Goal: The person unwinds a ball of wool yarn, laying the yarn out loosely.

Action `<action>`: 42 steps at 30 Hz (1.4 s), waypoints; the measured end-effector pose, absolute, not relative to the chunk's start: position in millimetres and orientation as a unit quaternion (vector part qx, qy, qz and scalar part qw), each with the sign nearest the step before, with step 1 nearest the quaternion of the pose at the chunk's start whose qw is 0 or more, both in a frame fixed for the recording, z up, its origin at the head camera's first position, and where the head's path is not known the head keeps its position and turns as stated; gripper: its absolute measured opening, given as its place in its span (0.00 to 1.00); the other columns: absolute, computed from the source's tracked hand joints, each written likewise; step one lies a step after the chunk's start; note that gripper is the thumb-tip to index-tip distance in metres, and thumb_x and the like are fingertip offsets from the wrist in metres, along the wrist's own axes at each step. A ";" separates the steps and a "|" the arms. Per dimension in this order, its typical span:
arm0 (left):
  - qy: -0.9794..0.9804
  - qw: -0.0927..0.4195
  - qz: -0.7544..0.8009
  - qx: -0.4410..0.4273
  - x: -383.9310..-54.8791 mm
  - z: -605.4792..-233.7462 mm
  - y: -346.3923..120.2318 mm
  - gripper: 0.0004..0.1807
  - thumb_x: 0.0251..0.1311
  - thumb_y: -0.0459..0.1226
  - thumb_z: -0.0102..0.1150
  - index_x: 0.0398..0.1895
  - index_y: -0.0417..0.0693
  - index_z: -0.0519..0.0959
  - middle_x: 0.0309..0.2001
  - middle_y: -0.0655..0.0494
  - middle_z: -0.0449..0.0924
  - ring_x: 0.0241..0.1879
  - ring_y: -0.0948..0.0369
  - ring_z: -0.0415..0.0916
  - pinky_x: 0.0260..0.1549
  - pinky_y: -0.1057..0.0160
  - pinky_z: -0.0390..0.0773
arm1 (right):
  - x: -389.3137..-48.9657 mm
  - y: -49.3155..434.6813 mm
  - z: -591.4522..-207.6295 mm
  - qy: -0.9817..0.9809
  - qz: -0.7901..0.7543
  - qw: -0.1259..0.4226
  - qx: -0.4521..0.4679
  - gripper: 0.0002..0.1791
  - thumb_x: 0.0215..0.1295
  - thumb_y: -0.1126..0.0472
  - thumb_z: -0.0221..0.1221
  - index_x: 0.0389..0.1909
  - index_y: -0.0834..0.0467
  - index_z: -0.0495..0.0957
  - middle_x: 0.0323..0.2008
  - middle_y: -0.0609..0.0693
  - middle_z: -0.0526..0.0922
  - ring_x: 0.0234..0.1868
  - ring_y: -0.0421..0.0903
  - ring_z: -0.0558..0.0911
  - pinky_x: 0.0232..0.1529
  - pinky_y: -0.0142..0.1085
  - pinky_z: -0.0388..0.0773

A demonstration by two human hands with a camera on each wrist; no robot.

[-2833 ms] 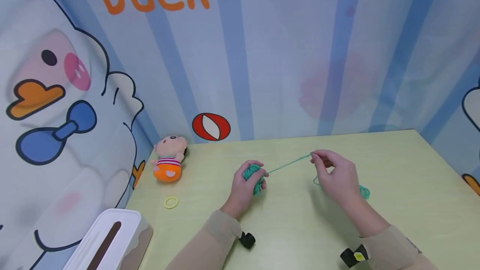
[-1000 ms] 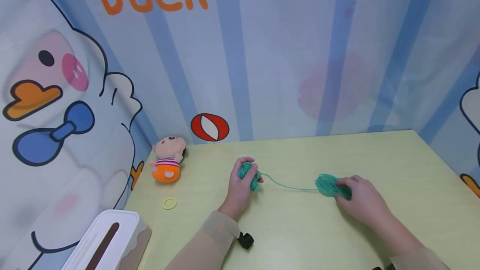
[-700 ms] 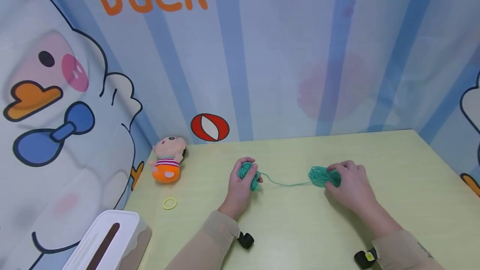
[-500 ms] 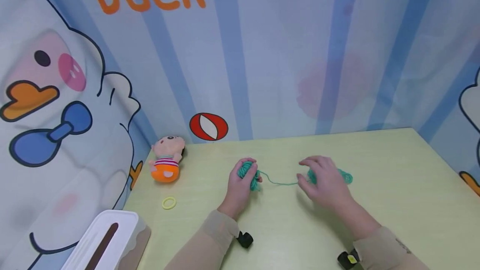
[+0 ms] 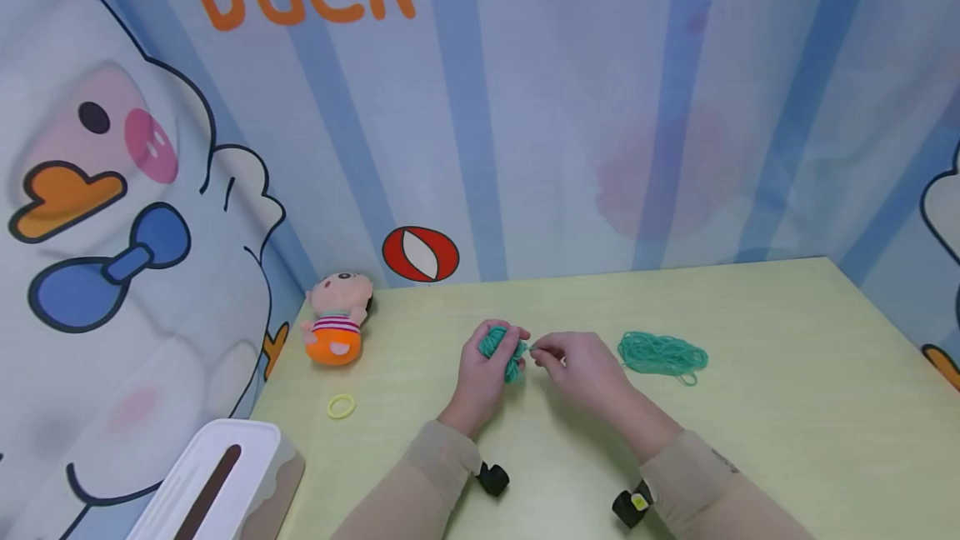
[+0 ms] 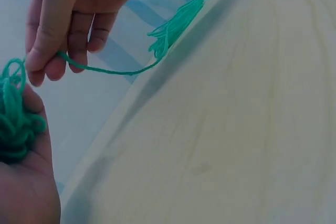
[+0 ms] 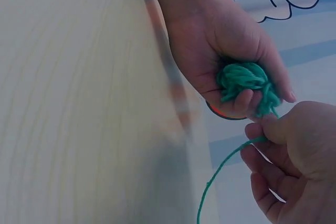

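Observation:
My left hand (image 5: pixel 480 382) grips a small wound bundle of green yarn (image 7: pixel 244 80), with the thumb across its front and fingers curled behind. Close beside it, my right hand (image 5: pixel 581 365) pinches the yarn strand (image 7: pixel 218 169) between thumb and forefinger, near the bundle. From that pinch the strand runs to a loose green skein (image 5: pixel 662 354) lying on the table to the right. In the left wrist view the strand (image 6: pixel 115 72) sags between the right fingertips and the skein (image 6: pixel 176 27).
A plush doll (image 5: pixel 335 319) in orange shorts sits at the table's back left. A yellow ring (image 5: pixel 341 406) lies in front of it. A white-topped box with a slot (image 5: pixel 251 440) stands at the left edge. Behind the table (image 5: pixel 787 407) hangs a printed duck curtain (image 5: pixel 555 107).
My right hand has left the loose skein and moved left to the left hand, now pinching the strand. The skein shifted slightly left on the table. My left hand stays nearly in place.

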State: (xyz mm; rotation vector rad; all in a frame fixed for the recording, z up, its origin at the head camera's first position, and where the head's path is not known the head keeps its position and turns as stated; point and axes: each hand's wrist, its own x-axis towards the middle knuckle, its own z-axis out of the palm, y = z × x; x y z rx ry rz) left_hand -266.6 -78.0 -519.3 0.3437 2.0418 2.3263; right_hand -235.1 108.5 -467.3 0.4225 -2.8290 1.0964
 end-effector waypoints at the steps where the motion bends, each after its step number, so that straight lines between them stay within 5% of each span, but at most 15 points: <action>1: 0.661 0.008 0.743 0.103 -266.7 -519.4 -77.6 0.14 0.81 0.48 0.63 0.51 0.49 0.76 0.48 0.51 0.87 0.35 0.59 0.82 0.39 0.68 0.86 | -234.4 110.5 -464.9 -0.924 0.355 0.052 0.133 0.10 0.80 0.59 0.66 0.52 0.55 0.92 0.43 0.48 0.95 0.40 0.40 0.88 0.37 0.36 0.81; 5: 0.676 -0.005 0.732 0.081 -267.9 -520.5 -77.8 0.18 0.75 0.48 0.70 0.51 0.48 0.74 0.38 0.60 0.83 0.33 0.61 0.80 0.36 0.68 0.83 | -230.6 122.7 -453.9 -0.924 0.350 0.092 0.125 0.11 0.80 0.59 0.65 0.55 0.56 0.92 0.45 0.49 0.95 0.40 0.43 0.90 0.34 0.36 0.80; 15: 0.659 0.023 0.745 0.101 -267.3 -520.1 -80.0 0.24 0.79 0.43 0.66 0.65 0.35 0.75 0.36 0.57 0.84 0.32 0.61 0.84 0.39 0.65 0.89 | -226.0 166.2 -435.7 -0.904 0.387 0.156 0.093 0.13 0.83 0.57 0.62 0.57 0.57 0.91 0.44 0.51 0.96 0.40 0.49 0.91 0.32 0.33 0.81; 22: 0.638 0.040 0.764 0.091 -269.7 -522.9 -80.1 0.20 0.85 0.46 0.57 0.59 0.37 0.77 0.55 0.35 0.82 0.32 0.62 0.84 0.36 0.66 0.90 | -223.6 200.0 -435.1 -0.903 0.389 0.176 0.054 0.15 0.85 0.55 0.60 0.60 0.57 0.89 0.46 0.54 0.96 0.40 0.50 0.90 0.31 0.30 0.81; 29: 0.643 0.003 0.762 0.075 -269.3 -521.0 -79.1 0.08 0.85 0.46 0.55 0.50 0.52 0.74 0.37 0.58 0.78 0.30 0.60 0.77 0.32 0.68 0.81 | -218.7 241.5 -441.8 -0.903 0.381 0.197 0.009 0.18 0.86 0.52 0.58 0.61 0.58 0.88 0.47 0.58 0.95 0.33 0.30 0.81 0.24 0.32 0.77; 32: 0.660 -0.007 0.748 0.071 -267.7 -518.9 -79.2 0.10 0.82 0.45 0.60 0.55 0.53 0.74 0.38 0.60 0.80 0.29 0.61 0.77 0.32 0.68 0.81 | -216.8 258.3 -446.0 -0.905 0.377 0.196 -0.013 0.19 0.86 0.51 0.58 0.61 0.58 0.88 0.48 0.61 0.94 0.36 0.37 0.84 0.23 0.33 0.76; 36: 0.673 -0.014 0.736 0.066 -266.1 -517.1 -79.5 0.19 0.80 0.46 0.64 0.64 0.51 0.74 0.39 0.59 0.82 0.28 0.62 0.79 0.32 0.67 0.82 | -214.7 276.2 -454.1 -0.917 0.354 0.181 -0.033 0.21 0.87 0.50 0.57 0.64 0.60 0.87 0.55 0.65 0.90 0.45 0.57 0.87 0.26 0.34 0.77; 42: 0.632 0.001 0.771 0.079 -269.1 -520.2 -78.8 0.20 0.82 0.43 0.60 0.64 0.36 0.76 0.36 0.57 0.84 0.29 0.60 0.82 0.32 0.65 0.87 | -212.3 295.2 -470.9 -0.934 0.323 0.140 -0.056 0.22 0.85 0.51 0.58 0.63 0.63 0.86 0.56 0.69 0.86 0.42 0.59 0.86 0.28 0.38 0.74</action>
